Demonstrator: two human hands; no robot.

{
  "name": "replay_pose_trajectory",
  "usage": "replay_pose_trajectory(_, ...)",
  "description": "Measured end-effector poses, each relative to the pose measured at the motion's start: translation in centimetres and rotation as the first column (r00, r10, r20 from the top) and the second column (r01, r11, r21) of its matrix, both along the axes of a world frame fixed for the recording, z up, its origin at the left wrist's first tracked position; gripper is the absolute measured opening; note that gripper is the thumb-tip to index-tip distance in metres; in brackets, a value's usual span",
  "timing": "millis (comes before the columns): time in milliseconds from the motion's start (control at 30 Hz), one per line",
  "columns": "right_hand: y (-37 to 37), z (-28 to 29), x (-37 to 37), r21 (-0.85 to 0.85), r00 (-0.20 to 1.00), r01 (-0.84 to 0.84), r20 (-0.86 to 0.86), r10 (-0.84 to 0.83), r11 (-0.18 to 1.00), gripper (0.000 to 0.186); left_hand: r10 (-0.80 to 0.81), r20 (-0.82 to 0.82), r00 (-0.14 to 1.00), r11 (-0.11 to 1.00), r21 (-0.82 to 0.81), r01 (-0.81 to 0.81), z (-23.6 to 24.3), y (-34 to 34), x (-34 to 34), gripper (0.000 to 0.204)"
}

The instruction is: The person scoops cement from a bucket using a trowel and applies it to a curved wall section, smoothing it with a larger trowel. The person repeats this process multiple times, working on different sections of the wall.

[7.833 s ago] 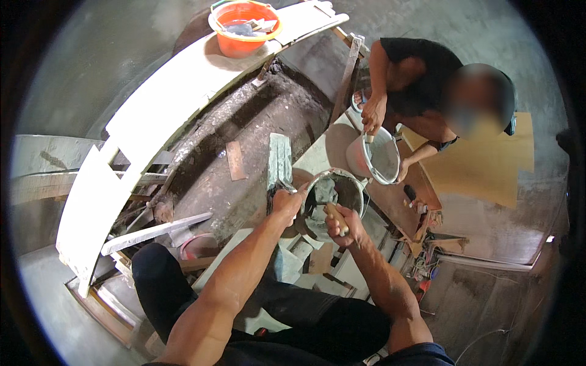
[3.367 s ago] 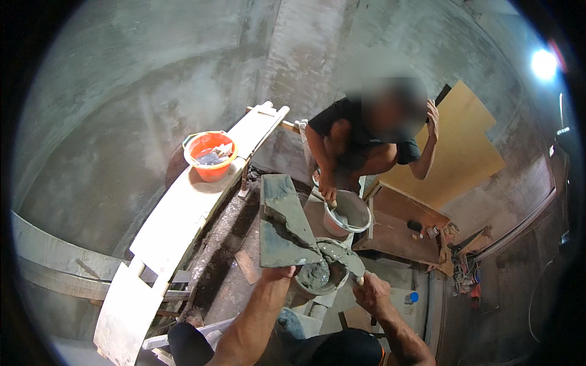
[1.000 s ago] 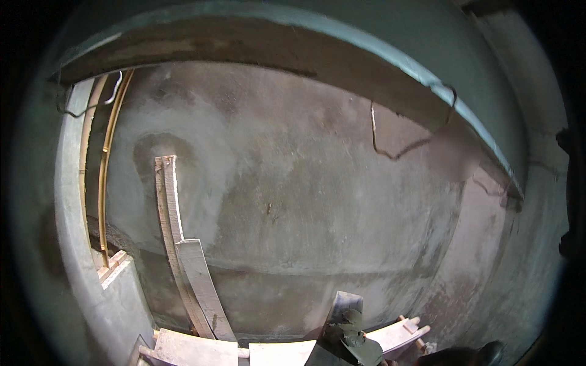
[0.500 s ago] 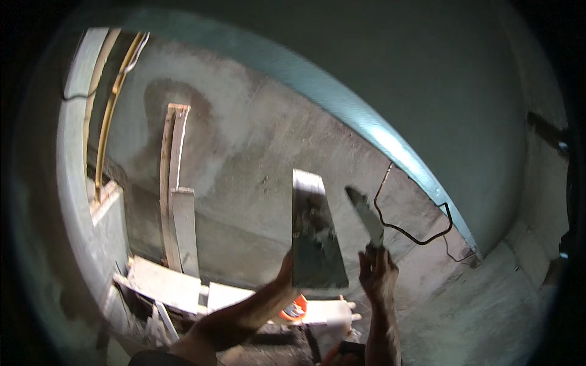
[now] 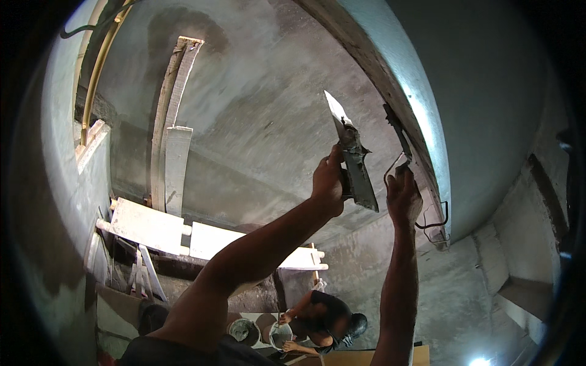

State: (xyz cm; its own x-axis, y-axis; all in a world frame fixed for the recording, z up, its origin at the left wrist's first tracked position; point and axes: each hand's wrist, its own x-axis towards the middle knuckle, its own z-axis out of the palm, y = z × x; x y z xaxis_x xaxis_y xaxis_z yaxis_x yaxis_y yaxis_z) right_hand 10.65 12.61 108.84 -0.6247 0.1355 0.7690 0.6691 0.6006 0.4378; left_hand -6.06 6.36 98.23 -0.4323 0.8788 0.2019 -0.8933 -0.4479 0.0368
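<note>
Raised in my left hand [image 5: 329, 180] is a flat grey hawk board [image 5: 365, 189], tilted, with wet grey mortar [image 5: 351, 140] on its face. My right hand [image 5: 403, 195] grips a trowel by its handle, its dark blade [image 5: 395, 128] up at the underside edge of a long overhead concrete beam [image 5: 422, 110] with a pale face. Whether the blade touches the beam, I cannot tell. A bent dark wire loop [image 5: 444, 216] hangs from the beam to the right of that hand.
Below are a plank scaffold [image 5: 145, 224], leaning boards [image 5: 175, 171] and a bucket of mortar [image 5: 243, 330]. A crouching person [image 5: 329, 316] in dark clothes grips another bucket [image 5: 279, 335]. Bamboo poles [image 5: 97, 76] stand in a wall opening at left; a lamp [image 5: 479, 361] shines low at right.
Both hands have risen from the buckets with hawk and mortar-smeared trowel. In the last half second the trowel moved up and right to the beam, and the hawk tilted more edge-on.
</note>
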Motion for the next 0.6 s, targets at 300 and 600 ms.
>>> replay_pose_trajectory(300, -4.2, 2.0, -2.4, -0.103, 0.995, 0.059, 0.084, -0.050, 0.993, 0.032, -0.140, -0.101, 0.985, 0.975, -0.185, 0.119, 2.1, -3.6, -0.7, 0.055)
replay_pose_trajectory(600, -4.9, -0.1, 2.8, -0.134, 0.997, -0.074, -0.035, 0.070, 0.988, 0.043, -0.157, -0.102, 0.982, 0.985, -0.086, 0.148, 2.3, -2.8, -0.9, 0.052)
